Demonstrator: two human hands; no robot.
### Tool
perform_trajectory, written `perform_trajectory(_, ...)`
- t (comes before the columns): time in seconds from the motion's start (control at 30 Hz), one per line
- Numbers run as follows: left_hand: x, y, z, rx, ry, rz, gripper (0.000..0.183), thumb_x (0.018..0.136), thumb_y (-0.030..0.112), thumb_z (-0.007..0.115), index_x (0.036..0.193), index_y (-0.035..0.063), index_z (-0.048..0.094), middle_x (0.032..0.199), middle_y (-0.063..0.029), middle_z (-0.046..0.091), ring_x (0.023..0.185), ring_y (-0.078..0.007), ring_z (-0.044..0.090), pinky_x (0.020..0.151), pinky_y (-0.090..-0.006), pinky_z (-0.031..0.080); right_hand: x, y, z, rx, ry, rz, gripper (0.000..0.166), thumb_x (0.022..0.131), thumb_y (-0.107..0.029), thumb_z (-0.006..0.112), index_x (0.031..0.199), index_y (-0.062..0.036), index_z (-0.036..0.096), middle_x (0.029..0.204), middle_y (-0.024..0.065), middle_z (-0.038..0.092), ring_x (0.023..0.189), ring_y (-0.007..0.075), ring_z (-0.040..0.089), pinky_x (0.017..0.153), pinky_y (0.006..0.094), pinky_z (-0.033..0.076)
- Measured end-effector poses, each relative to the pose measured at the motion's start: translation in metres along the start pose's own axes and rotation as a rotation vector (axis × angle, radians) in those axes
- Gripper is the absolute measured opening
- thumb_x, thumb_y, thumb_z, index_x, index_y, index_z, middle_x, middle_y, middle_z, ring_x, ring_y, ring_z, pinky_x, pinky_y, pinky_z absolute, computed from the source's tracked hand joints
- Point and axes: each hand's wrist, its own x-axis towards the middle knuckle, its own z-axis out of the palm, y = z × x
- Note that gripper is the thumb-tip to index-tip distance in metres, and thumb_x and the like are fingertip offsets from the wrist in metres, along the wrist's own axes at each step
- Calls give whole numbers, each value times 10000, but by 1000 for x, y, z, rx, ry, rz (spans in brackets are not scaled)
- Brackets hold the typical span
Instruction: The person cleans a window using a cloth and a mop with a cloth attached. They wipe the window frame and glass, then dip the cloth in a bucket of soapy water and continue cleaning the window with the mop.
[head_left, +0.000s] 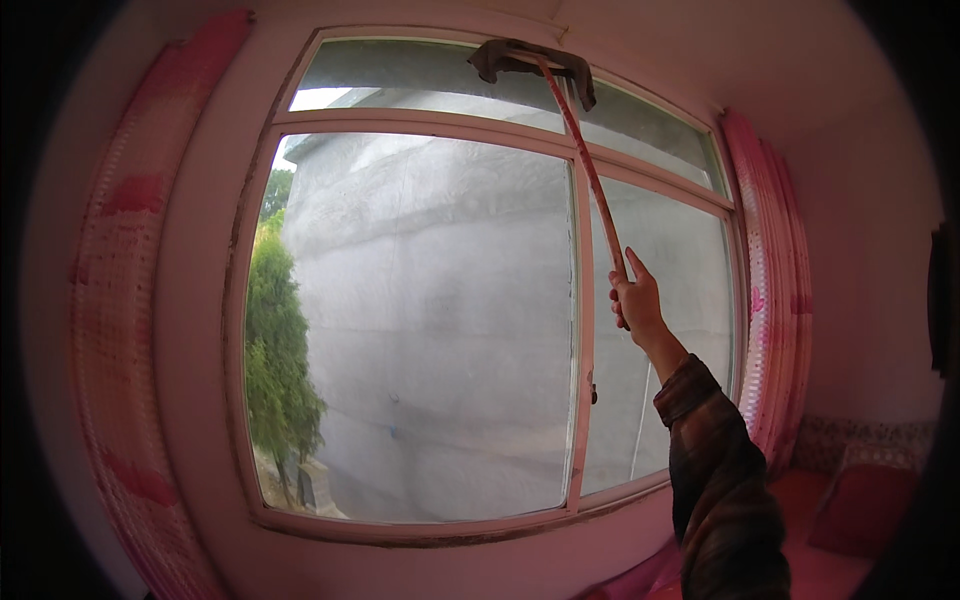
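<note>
My right hand (637, 300), reaching up from a dark plaid sleeve, grips the lower end of a long reddish stick (589, 165). At the stick's top is a crosspiece with a dark cloth (559, 56) draped over it. The cloth lies across the top of the window frame, where the upper panes meet, and its ends hang down. Behind the stick stands a large window (427, 322) with a pink frame and several panes. Whether the cloth touches the glass I cannot tell. My left hand is out of view.
Pink curtains hang at the left (124, 262) and the right (780, 300) of the window. A window latch (594, 394) sits on the middle upright. At lower right are a red cushion (862, 502) and pink bedding (832, 574). A dark object (937, 300) is on the right wall.
</note>
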Motion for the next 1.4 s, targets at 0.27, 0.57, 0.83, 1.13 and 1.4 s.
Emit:
perform_trajectory(0.27, -3, -106, -155, -60, 134, -79, 210, 854, 168, 533, 1051, 144, 598, 839, -87, 653, 697, -195, 620, 596, -312, 510, 15, -12, 3, -4, 63, -41, 528, 896, -142, 517, 1394, -110, 343, 642, 4, 471, 427, 65, 378, 325, 235, 305)
perform_trajectory(0.57, 14, -92, -137, -33, 122, -102, 210, 852, 165, 534, 1051, 138, 596, 835, -87, 652, 693, -193, 619, 592, -312, 509, 84, 29, -42, -656, 316, -582, 511, 862, -79, 550, 1349, -55, 397, 1002, 152, 617, 786, 215, 610, 674, 305, 494)
perform_trajectory(0.83, 59, -52, -89, 26, 4, -67, 210, 851, 163, 534, 1050, 133, 595, 832, -88, 651, 690, -192, 618, 588, -311, 508, -103, 50, -35, -43, 1, -26, 560, 914, -43, 436, 1433, -99, 233, 659, -13, 437, 414, 51, 362, 320, 228, 323)
perform_trajectory(1.13, 82, -19, -57, 88, -89, -24, 211, 850, 161, 535, 1049, 127, 593, 827, -89, 649, 686, -191, 617, 584, -310, 507, -279, 41, -31, 208, -79, 461, 657, 897, -63, 462, 1458, -194, 145, 675, 50, 467, 441, 110, 433, 353, 274, 375)
perform_trajectory(1.4, 62, 6, -57, 80, -93, 51, 211, 849, 158, 536, 1049, 121, 592, 824, -90, 648, 683, -190, 616, 581, -309, 506, -123, 48, 13, 90, -134, 247, 593, 933, -114, 462, 1449, -251, 203, 724, 20, 445, 455, 68, 365, 334, 234, 320)
